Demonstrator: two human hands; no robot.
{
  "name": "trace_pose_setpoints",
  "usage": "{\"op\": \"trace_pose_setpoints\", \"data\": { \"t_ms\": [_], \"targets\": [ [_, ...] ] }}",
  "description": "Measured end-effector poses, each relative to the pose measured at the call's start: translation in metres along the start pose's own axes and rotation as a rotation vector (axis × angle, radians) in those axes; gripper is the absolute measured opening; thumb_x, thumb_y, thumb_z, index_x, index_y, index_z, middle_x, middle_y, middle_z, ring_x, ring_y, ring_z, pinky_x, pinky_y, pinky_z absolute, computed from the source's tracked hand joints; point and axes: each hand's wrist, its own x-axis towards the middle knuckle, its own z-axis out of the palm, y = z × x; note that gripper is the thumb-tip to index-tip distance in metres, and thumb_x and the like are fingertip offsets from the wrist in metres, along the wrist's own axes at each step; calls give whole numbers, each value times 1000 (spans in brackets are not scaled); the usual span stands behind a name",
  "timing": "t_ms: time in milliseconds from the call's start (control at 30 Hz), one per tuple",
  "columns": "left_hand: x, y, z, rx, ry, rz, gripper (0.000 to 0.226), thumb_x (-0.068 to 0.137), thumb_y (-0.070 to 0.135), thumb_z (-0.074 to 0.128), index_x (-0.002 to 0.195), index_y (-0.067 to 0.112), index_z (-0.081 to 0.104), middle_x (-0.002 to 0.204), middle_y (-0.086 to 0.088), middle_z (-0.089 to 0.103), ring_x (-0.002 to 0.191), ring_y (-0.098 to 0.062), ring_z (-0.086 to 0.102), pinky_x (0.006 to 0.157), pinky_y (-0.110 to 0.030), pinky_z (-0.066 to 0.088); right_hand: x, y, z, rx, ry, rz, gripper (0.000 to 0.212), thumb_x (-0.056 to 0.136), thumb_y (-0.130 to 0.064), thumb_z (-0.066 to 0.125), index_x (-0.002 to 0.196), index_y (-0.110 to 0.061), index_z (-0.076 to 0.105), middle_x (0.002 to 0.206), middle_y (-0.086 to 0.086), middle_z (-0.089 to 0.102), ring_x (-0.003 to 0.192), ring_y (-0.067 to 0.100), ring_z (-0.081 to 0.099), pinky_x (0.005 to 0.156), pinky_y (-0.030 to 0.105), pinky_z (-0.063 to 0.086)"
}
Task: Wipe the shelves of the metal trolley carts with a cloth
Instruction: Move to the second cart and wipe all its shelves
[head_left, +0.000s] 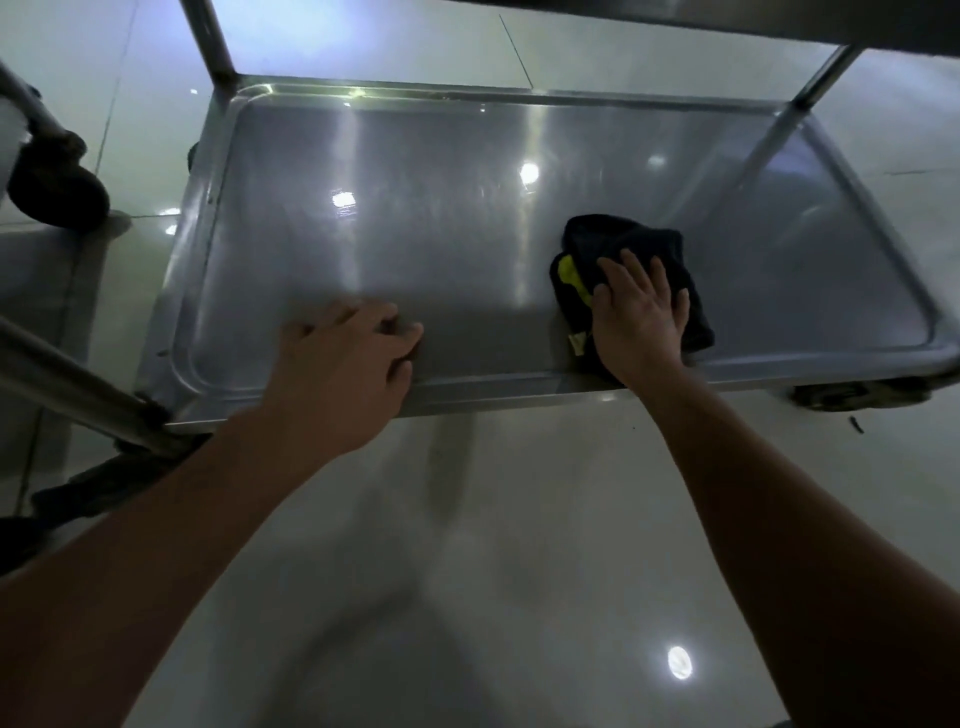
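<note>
The bottom shelf (415, 234) of a steel trolley fills the upper half of the view, shiny with a raised rim. A dark cloth (644, 249) with a yellow-green patch lies on its near right part. My right hand (636, 312) presses flat on the cloth, fingers spread and straight. My left hand (345, 364) rests over the shelf's near rim, left of centre, fingers loosely bent with the tips on the shelf surface, holding nothing that I can see.
Upright posts rise at the shelf's corners (213, 47), and an upper shelf edge (727, 21) crosses the top right. A second cart's black caster (57, 192) stands at the left. A caster (841, 395) sits under the near right corner. Glossy tiled floor (493, 571) lies all around.
</note>
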Motion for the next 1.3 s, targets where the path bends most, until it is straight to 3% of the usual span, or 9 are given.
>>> {"op": "trace_pose_setpoints", "data": {
  "t_ms": [100,200,300,433,600,733,867,1033,1300],
  "targets": [
    [-2,-13,-7,-69,11,3,49,92,40,59,141,32,53,146,7,49,134,-22,39,99,-45,39,2,-35,16,-9,-27,-117,49,106,-37,26,154,-30,30,167,-3,15,154,22,-1,122,54,-5],
    [-12,-42,-23,-66,160,-140,31,85,31,67,115,23,70,128,-1,60,121,-31,49,88,-49,47,1,-77,35,-6,-21,-204,50,105,-37,25,154,-29,30,167,-2,15,154,23,-1,122,55,-6],
    [-28,-63,-26,18,92,-194,23,88,33,60,101,20,74,119,-5,59,113,-32,50,85,-48,50,-5,-120,54,2,-14,-257,50,105,-36,26,154,-27,30,167,-1,15,154,25,-1,121,56,-7],
    [-39,-74,-23,-27,57,-212,27,94,34,51,109,28,73,113,-2,57,112,-29,46,88,-46,47,-19,-192,79,38,-69,-395,53,103,-35,31,154,-25,29,167,1,14,154,27,-4,119,56,-10],
    [-42,-80,-15,12,60,-190,22,93,30,52,92,22,73,106,-2,56,108,-28,45,75,-41,43,-38,-237,100,89,-117,-567,50,102,-31,34,152,-26,34,166,1,19,154,25,-2,119,54,-13],
    [-47,-79,-19,-8,60,-169,23,91,27,58,104,25,77,105,-4,57,105,-31,48,75,-43,46,-31,-215,95,132,-120,-605,47,105,-35,27,150,-29,38,165,-3,22,154,21,2,120,48,-12],
    [-36,-61,-25,8,75,-192,21,89,30,59,89,19,76,109,-4,59,109,-32,49,80,-44,45,-23,-177,85,103,-76,-541,50,104,-38,23,150,-30,38,165,-5,23,154,20,4,119,44,-11],
    [-7,-20,-23,-25,91,-114,20,93,34,54,97,19,68,120,-3,56,115,-27,46,79,-41,42,-8,-126,63,64,-76,-463,50,104,-41,21,151,-33,35,165,-6,20,154,19,3,120,44,-10],
    [6,-9,-13,-82,74,-126,26,90,34,62,110,22,73,118,-2,59,114,-29,50,86,-50,51,38,21,-3,41,-25,-123,45,106,-39,27,149,-36,38,164,-5,23,153,21,9,122,52,0]
  ]
}}
